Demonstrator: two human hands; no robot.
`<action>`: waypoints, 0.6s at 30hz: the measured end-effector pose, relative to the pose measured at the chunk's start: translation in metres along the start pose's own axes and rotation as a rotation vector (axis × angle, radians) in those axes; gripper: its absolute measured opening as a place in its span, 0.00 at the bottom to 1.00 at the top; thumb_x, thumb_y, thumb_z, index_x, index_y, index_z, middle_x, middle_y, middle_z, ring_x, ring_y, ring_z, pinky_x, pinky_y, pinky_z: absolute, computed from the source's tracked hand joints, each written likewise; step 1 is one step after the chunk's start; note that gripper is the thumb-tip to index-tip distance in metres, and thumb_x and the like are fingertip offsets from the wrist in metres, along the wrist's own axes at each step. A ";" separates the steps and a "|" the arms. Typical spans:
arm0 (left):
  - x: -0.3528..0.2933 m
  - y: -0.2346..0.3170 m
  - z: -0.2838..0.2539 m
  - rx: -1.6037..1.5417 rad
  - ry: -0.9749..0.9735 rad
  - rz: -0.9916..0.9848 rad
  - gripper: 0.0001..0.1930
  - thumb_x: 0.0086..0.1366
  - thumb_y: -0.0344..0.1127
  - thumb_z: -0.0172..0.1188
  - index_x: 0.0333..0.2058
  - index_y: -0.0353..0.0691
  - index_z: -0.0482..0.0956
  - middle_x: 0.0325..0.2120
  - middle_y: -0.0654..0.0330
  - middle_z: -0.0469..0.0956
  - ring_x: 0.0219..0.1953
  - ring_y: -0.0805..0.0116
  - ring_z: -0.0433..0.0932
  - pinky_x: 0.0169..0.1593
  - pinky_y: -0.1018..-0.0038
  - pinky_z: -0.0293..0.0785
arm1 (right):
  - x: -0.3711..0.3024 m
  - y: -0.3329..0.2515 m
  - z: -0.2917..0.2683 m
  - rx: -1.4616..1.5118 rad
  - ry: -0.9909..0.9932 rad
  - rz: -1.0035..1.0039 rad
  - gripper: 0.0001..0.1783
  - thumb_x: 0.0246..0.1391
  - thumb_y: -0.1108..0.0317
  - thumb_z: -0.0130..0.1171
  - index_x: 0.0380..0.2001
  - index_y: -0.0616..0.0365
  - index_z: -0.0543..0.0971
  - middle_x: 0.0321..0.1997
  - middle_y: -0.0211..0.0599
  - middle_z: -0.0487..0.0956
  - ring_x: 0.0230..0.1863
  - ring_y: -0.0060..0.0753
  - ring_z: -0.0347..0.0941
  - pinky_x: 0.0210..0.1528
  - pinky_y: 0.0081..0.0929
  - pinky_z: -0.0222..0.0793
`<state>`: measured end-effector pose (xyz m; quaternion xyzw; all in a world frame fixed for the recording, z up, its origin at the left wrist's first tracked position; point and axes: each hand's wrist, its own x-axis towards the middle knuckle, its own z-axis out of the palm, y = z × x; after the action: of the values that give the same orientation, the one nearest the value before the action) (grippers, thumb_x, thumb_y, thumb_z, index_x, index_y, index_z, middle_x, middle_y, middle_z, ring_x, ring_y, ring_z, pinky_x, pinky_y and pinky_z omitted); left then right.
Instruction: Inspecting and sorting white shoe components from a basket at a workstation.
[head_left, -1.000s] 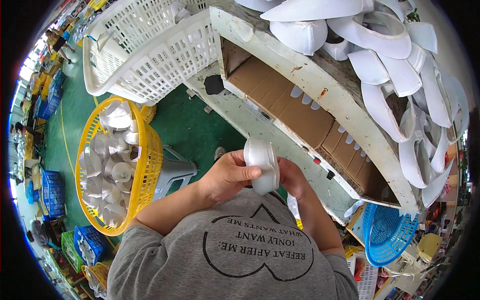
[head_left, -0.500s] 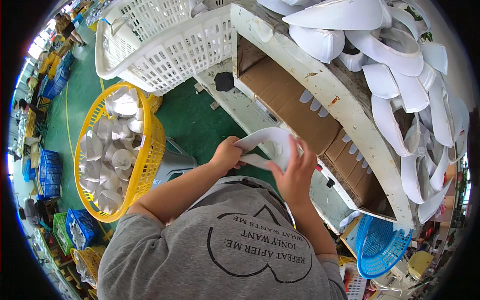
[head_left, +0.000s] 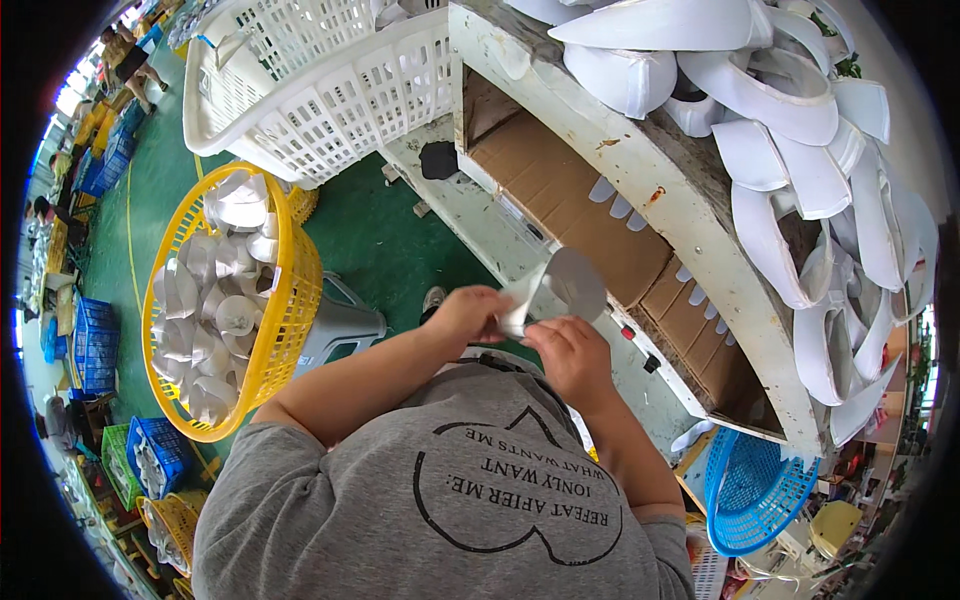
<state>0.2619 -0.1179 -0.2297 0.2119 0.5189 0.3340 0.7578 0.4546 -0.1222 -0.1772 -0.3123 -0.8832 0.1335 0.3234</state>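
In front of my chest I hold a white shoe upper [head_left: 572,285], its rounded end pointing away from me and its grey face showing. My left hand [head_left: 467,318] is closed on the upper's near left end, slightly blurred. My right hand [head_left: 570,352] pinches its near edge on the right, the fingers curled. More white shoe uppers [head_left: 800,180] lie heaped on top of the worn white bench [head_left: 690,190] at the right. To my left, a yellow basket [head_left: 285,330] is filled with similar pale pieces.
A large white plastic basket [head_left: 340,115] stands beyond the yellow one. Cardboard [head_left: 570,190] lines the bench's recess, with several small pale tabs along it. A grey stool [head_left: 345,322] is beside the yellow basket; a blue basket [head_left: 750,500] is at lower right. A person [head_left: 130,65] is far left.
The shoe upper has been turned from an open loop to show its grey face. My left hand has shifted rightward, and my right hand has lowered from its side to its near edge.
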 end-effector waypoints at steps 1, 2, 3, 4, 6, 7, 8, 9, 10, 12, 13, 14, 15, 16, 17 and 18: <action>0.005 0.002 -0.001 -0.198 0.056 0.058 0.14 0.66 0.41 0.49 0.41 0.35 0.73 0.34 0.58 0.77 0.35 0.66 0.78 0.38 0.71 0.76 | -0.006 -0.002 0.000 -0.004 0.003 0.002 0.07 0.47 0.72 0.60 0.32 0.57 0.77 0.30 0.35 0.77 0.32 0.32 0.74 0.37 0.26 0.70; 0.010 0.008 -0.005 -0.374 -0.098 0.165 0.13 0.66 0.38 0.48 0.42 0.35 0.73 0.38 0.56 0.77 0.40 0.66 0.77 0.45 0.67 0.74 | -0.015 -0.005 0.003 0.292 0.054 0.402 0.07 0.49 0.71 0.59 0.33 0.58 0.76 0.30 0.33 0.77 0.33 0.28 0.74 0.38 0.23 0.69; 0.009 0.013 -0.002 -0.370 -0.108 0.162 0.13 0.66 0.38 0.48 0.42 0.35 0.73 0.38 0.56 0.77 0.40 0.66 0.77 0.45 0.67 0.74 | -0.023 -0.005 0.005 0.585 0.109 0.802 0.07 0.52 0.70 0.58 0.34 0.59 0.76 0.31 0.32 0.77 0.33 0.24 0.73 0.38 0.20 0.68; 0.002 0.020 0.005 -0.414 -0.186 0.160 0.13 0.66 0.38 0.48 0.43 0.34 0.72 0.40 0.56 0.76 0.40 0.65 0.77 0.46 0.66 0.74 | -0.032 0.005 0.008 0.798 0.143 0.837 0.11 0.56 0.67 0.56 0.39 0.61 0.74 0.33 0.29 0.76 0.35 0.20 0.71 0.39 0.17 0.66; -0.014 0.034 0.019 -0.464 -0.288 0.117 0.14 0.64 0.35 0.52 0.45 0.34 0.70 0.40 0.57 0.76 0.41 0.66 0.77 0.48 0.67 0.72 | -0.039 0.006 0.007 0.897 0.184 0.905 0.12 0.57 0.65 0.55 0.40 0.62 0.73 0.34 0.30 0.76 0.35 0.21 0.71 0.39 0.18 0.66; -0.021 0.038 0.024 -0.459 -0.291 0.108 0.14 0.64 0.35 0.52 0.45 0.34 0.70 0.40 0.57 0.76 0.41 0.66 0.77 0.48 0.67 0.72 | -0.041 0.004 0.007 1.000 0.220 0.972 0.13 0.58 0.63 0.54 0.40 0.62 0.72 0.35 0.30 0.75 0.36 0.21 0.70 0.40 0.20 0.66; -0.027 0.042 0.029 -0.281 -0.275 0.111 0.15 0.62 0.32 0.55 0.46 0.34 0.69 0.40 0.57 0.76 0.41 0.66 0.77 0.47 0.68 0.73 | -0.041 0.005 0.005 1.000 0.228 0.979 0.13 0.58 0.63 0.54 0.40 0.62 0.72 0.35 0.30 0.75 0.36 0.21 0.70 0.40 0.20 0.66; -0.031 0.042 0.031 -0.105 -0.257 0.115 0.16 0.60 0.30 0.58 0.46 0.34 0.68 0.39 0.58 0.76 0.41 0.66 0.77 0.46 0.69 0.73 | -0.041 0.006 0.002 1.129 0.220 1.025 0.15 0.58 0.62 0.53 0.42 0.61 0.72 0.37 0.31 0.76 0.38 0.23 0.71 0.42 0.22 0.67; -0.031 0.041 0.032 -0.105 -0.255 0.109 0.16 0.60 0.30 0.58 0.46 0.34 0.68 0.39 0.58 0.76 0.41 0.66 0.77 0.46 0.69 0.73 | -0.039 0.007 0.000 1.260 0.209 1.069 0.16 0.59 0.60 0.52 0.43 0.61 0.72 0.39 0.32 0.76 0.39 0.25 0.72 0.43 0.24 0.67; -0.033 0.037 0.029 -0.055 -0.214 0.098 0.20 0.55 0.25 0.62 0.46 0.35 0.67 0.39 0.58 0.75 0.39 0.67 0.77 0.43 0.70 0.74 | -0.034 0.005 -0.001 1.351 0.208 1.089 0.16 0.58 0.60 0.52 0.44 0.61 0.71 0.41 0.34 0.76 0.42 0.28 0.72 0.46 0.27 0.67; -0.035 0.034 0.027 -0.065 -0.196 0.101 0.20 0.55 0.25 0.62 0.46 0.35 0.67 0.39 0.58 0.75 0.39 0.67 0.77 0.43 0.70 0.74 | -0.031 0.004 -0.001 1.440 0.203 1.104 0.17 0.58 0.60 0.52 0.45 0.61 0.71 0.43 0.36 0.76 0.44 0.31 0.72 0.49 0.30 0.67; -0.038 0.030 0.024 -0.088 -0.217 0.147 0.20 0.55 0.26 0.61 0.46 0.35 0.68 0.38 0.57 0.76 0.38 0.67 0.77 0.42 0.71 0.74 | -0.029 -0.001 -0.002 1.452 0.173 1.102 0.17 0.58 0.60 0.52 0.45 0.61 0.71 0.43 0.36 0.76 0.44 0.31 0.72 0.49 0.30 0.67; -0.043 0.024 0.020 -0.113 -0.224 0.200 0.19 0.55 0.26 0.61 0.46 0.35 0.68 0.38 0.57 0.76 0.38 0.67 0.77 0.41 0.71 0.75 | -0.029 -0.008 -0.003 1.643 0.215 1.171 0.18 0.57 0.62 0.53 0.46 0.64 0.71 0.45 0.37 0.75 0.46 0.31 0.71 0.51 0.29 0.65; -0.048 0.022 0.014 -0.093 -0.215 0.209 0.19 0.55 0.26 0.61 0.46 0.35 0.68 0.37 0.57 0.76 0.38 0.67 0.77 0.41 0.72 0.74 | -0.023 -0.014 0.003 1.845 0.235 1.232 0.19 0.56 0.64 0.54 0.47 0.66 0.70 0.47 0.39 0.74 0.48 0.31 0.70 0.53 0.29 0.62; -0.051 0.017 0.012 -0.074 -0.197 0.220 0.19 0.55 0.26 0.61 0.47 0.34 0.68 0.36 0.57 0.76 0.38 0.68 0.76 0.40 0.73 0.74 | -0.027 -0.015 0.004 1.820 0.222 1.224 0.19 0.56 0.65 0.53 0.47 0.66 0.70 0.47 0.39 0.74 0.49 0.33 0.69 0.53 0.29 0.63; -0.052 0.009 0.007 -0.046 -0.165 0.229 0.20 0.55 0.27 0.61 0.47 0.34 0.69 0.36 0.57 0.76 0.38 0.68 0.76 0.40 0.73 0.73 | -0.031 -0.012 0.007 1.813 0.190 1.207 0.18 0.56 0.65 0.53 0.46 0.66 0.71 0.47 0.39 0.74 0.50 0.34 0.69 0.54 0.30 0.63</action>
<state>0.2533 -0.1494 -0.1878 0.2789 0.4193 0.4115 0.7597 0.4627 -0.1511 -0.1923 -0.3486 -0.1297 0.8463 0.3815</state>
